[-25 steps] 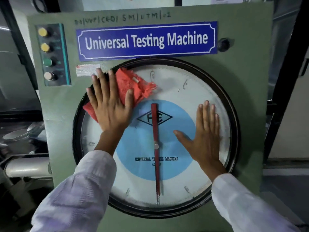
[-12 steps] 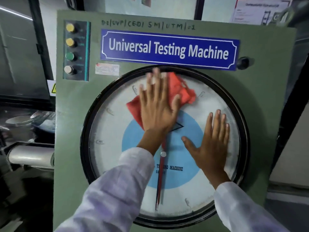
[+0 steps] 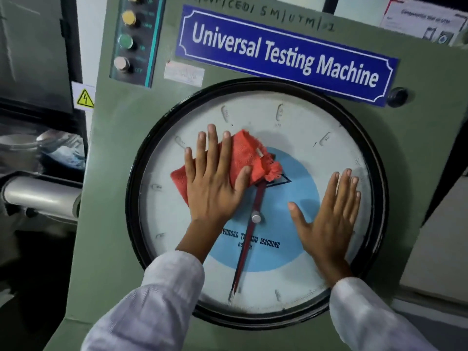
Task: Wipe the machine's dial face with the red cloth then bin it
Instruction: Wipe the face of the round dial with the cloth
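Note:
The large round dial face [image 3: 298, 117] fills the green machine panel [image 3: 121, 173]; it is white with a blue centre, a black rim and a red pointer [image 3: 247, 239]. A red cloth [image 3: 249, 158] lies flat against the glass left of centre, above the pivot. My left hand [image 3: 214, 183] presses the cloth onto the dial, fingers spread and pointing up; the cloth sticks out on both sides of the palm. Flat on the right side of the dial rests my right hand [image 3: 329, 219], fingers apart, holding nothing. No bin is in view.
A blue "Universal Testing Machine" sign [image 3: 286, 54] sits above the dial. A column of push buttons [image 3: 126, 41] is at the panel's upper left, a black knob [image 3: 397, 97] at the upper right. A metal cylinder [image 3: 40, 196] and an electrical warning sticker [image 3: 84, 97] lie to the left.
My left hand slid the cloth from the dial's upper left across the top, then down towards the left of centre. My right hand stayed planted on the right side. The camera moved closer.

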Motion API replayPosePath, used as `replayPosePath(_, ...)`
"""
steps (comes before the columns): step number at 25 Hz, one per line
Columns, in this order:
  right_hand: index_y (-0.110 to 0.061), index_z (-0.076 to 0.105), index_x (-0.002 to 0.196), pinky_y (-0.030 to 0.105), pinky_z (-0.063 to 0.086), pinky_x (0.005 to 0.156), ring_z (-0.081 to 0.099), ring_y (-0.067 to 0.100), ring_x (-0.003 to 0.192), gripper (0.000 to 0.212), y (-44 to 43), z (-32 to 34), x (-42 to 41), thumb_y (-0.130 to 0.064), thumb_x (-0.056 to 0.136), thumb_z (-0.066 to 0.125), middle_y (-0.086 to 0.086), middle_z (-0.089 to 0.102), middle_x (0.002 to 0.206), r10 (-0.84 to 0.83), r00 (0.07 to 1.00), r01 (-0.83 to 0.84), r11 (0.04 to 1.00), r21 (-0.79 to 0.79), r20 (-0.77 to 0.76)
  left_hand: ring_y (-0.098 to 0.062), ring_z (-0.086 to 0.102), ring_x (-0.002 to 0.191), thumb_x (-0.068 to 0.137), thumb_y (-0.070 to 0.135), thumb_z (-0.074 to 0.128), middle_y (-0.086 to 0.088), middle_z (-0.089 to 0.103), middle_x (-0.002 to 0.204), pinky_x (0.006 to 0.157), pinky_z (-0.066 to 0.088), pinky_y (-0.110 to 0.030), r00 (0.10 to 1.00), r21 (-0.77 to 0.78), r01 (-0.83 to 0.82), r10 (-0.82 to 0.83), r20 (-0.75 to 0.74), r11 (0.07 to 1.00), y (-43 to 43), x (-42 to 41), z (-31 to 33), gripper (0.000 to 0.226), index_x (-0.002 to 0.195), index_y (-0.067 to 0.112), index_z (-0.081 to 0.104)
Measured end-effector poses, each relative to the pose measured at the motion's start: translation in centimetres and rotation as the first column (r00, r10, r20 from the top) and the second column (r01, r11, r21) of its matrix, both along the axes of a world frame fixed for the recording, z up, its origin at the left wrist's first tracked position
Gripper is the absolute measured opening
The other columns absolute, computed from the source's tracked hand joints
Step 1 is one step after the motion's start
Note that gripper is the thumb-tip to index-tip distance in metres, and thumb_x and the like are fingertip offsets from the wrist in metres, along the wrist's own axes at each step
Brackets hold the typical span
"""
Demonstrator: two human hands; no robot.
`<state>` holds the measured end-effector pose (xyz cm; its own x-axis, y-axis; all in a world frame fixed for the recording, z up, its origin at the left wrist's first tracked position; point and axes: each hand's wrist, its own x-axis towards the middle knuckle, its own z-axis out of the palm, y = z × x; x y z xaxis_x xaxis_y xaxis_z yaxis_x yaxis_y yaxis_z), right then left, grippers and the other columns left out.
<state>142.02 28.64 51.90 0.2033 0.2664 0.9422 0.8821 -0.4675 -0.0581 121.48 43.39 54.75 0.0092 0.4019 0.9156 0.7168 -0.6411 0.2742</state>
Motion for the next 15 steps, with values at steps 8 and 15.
replayPosePath(8,-0.003,0.021,0.169,0.048,0.008,0.137,0.013,0.035,0.168,0.107,0.5,-0.2,0.2,-0.081,0.099,0.041,0.020,0.017,0.179,-0.010,1.000,0.009,0.999,0.045,0.009,-0.033,0.011,0.165,0.107,0.059,0.034,-0.010,0.016,0.177,0.134,0.005,-0.053,0.995,-0.014,0.028,-0.027,0.094,0.999,-1.8,5.4,6.1,0.075,0.169,0.017,0.023)
replayPosePath(15,-0.003,0.021,0.169,0.048,0.010,0.137,0.013,0.035,0.168,0.108,0.3,-0.2,0.5,-0.083,0.098,0.040,0.020,0.018,0.178,-0.004,1.000,0.004,1.000,0.023,0.001,-0.031,0.021,0.163,0.105,0.067,0.038,-0.012,0.025,0.175,0.133,0.008,-0.053,0.985,0.281,0.116,-0.074,-0.156,0.953,1.4,2.8,9.2,0.076,0.167,0.022,0.031)
